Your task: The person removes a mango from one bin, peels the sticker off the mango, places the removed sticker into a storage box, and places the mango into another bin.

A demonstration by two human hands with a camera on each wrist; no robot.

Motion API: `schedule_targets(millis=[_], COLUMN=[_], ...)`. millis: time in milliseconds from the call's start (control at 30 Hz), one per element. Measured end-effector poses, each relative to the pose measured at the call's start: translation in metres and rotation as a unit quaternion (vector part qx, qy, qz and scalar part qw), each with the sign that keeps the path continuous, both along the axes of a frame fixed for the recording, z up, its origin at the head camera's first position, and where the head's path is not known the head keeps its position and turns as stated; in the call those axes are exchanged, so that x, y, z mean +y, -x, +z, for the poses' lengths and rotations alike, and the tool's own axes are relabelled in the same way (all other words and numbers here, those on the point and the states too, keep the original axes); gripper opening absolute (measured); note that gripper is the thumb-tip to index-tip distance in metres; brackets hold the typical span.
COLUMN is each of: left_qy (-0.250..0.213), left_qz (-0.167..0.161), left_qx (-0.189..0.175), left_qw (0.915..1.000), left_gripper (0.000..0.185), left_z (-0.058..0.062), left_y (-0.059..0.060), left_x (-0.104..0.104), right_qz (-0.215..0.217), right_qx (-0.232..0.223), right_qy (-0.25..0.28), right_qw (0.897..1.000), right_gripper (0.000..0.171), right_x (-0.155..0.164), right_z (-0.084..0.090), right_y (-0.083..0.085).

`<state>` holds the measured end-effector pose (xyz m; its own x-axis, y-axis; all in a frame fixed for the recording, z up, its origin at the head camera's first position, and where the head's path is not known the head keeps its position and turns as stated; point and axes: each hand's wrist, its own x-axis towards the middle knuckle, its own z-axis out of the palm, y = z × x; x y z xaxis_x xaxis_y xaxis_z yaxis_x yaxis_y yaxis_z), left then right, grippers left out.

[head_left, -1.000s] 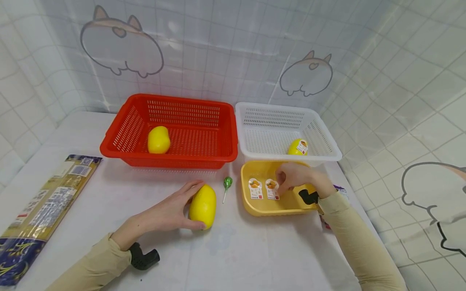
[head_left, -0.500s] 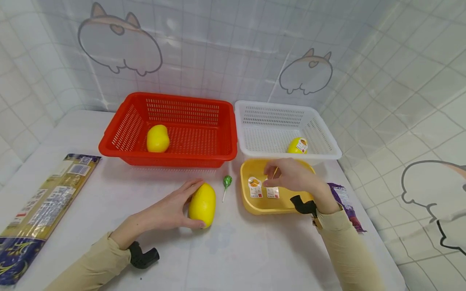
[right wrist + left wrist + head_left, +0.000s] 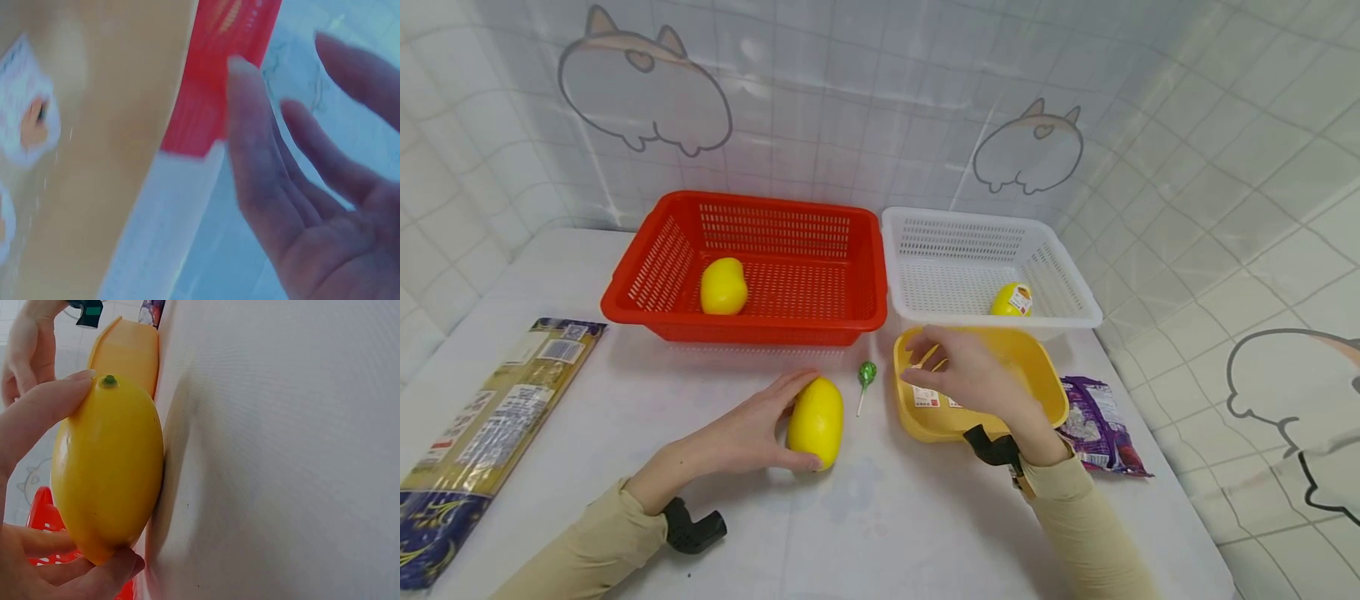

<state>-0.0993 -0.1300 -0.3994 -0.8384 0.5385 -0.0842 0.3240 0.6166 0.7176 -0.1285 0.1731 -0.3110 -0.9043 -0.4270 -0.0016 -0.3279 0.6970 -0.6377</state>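
My left hand [image 3: 778, 425] grips a yellow lemon [image 3: 815, 421] that lies on the white table, thumb at its near end and fingers over the far end. In the left wrist view the lemon [image 3: 109, 469] fills the frame, held at both ends. My right hand [image 3: 951, 375] hovers over the left part of the yellow tray [image 3: 1052, 392] with its fingers spread and nothing in them. The right wrist view shows those fingers [image 3: 262, 162] straight. Two small fruit stickers lie in the tray; one sticker [image 3: 925, 397] shows beside the hand.
A red basket [image 3: 737, 323] holds a lemon [image 3: 723, 286]. The white basket [image 3: 985, 218] holds a labelled lemon [image 3: 1011, 300]. A green lollipop [image 3: 868, 374] lies between lemon and tray. A purple packet [image 3: 1097, 425] lies right of the tray, a long package [image 3: 490, 425] at far left.
My right hand has lifted off the stickers in the tray, moved left and spread its fingers. The purple packet is now uncovered. The left hand and its lemon have stayed put.
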Motion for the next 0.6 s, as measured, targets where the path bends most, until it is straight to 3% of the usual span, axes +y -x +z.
schedule_targets(millis=[200, 367, 600], left_qy=[-0.018, -0.027, -0.036], left_qz=[0.004, 0.002, 0.000], left_qx=[-0.017, -0.022, -0.010], left_qw=[0.9997, 0.9994, 0.9993], left_gripper=[0.115, 0.114, 0.115], left_z=[0.000, 0.000, -0.002], left_y=[0.000, 0.000, 0.002], left_x=[0.000, 0.000, -0.003], right_qz=[-0.011, 0.009, 0.055], right_qx=[0.001, -0.022, -0.062], right_qy=[0.056, 0.092, 0.045], right_qw=[0.998, 0.995, 0.996], right_gripper=[0.031, 0.033, 0.048], right_x=[-0.028, -0.047, -0.061], right_z=[-0.011, -0.017, -0.034], right_y=[-0.008, -0.018, -0.025])
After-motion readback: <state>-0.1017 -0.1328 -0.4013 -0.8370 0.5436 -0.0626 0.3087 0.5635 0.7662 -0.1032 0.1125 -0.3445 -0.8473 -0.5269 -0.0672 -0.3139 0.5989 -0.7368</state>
